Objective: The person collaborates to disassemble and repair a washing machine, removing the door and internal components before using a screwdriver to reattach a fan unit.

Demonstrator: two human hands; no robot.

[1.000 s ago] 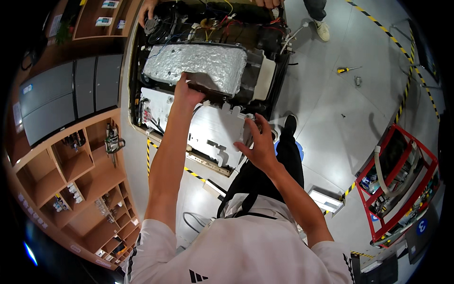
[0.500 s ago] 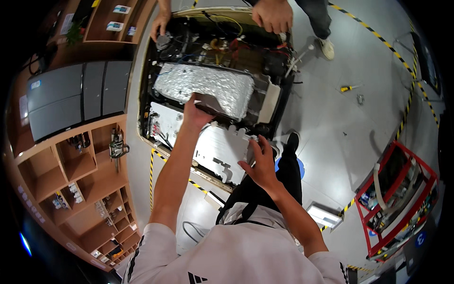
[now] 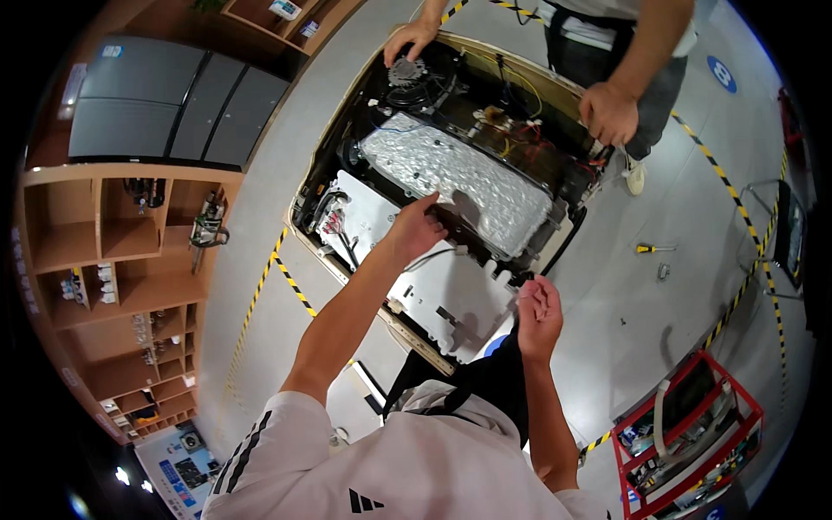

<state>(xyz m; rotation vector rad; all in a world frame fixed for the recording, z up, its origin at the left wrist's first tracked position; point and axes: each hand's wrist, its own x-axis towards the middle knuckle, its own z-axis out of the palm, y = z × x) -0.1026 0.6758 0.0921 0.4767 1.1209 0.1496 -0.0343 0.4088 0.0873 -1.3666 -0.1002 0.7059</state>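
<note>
An opened appliance-like housing point(image 3: 305, 186) holds a foil-covered block point(image 3: 485, 191) and, nearer me, a white metal plate point(image 3: 455, 308) with wires at its left end. My left hand point(image 3: 414, 227) is at the block's near edge, index finger reaching onto it and the other fingers curled; what they grip is hidden. My right hand point(image 3: 539, 316) is closed at the plate's right corner, by a small dark part, and I cannot make out what it holds. A round metal fan or motor part point(image 3: 406, 72) sits in the far left corner under a co-worker's hand point(image 3: 407, 36).
The co-worker point(image 3: 611, 39) stands opposite, another hand point(image 3: 611, 117) on the housing's rim. Wooden shelving point(image 3: 113, 321) and grey cabinets point(image 3: 130, 95) are left. A yellow screwdriver point(image 3: 654, 249), striped floor tape point(image 3: 724, 173) and a red-framed cart point(image 3: 685, 433) are right.
My view has swung, so the housing appears turned and more of the co-worker shows. My right hand's fingers have gone from spread to curled at the plate's corner.
</note>
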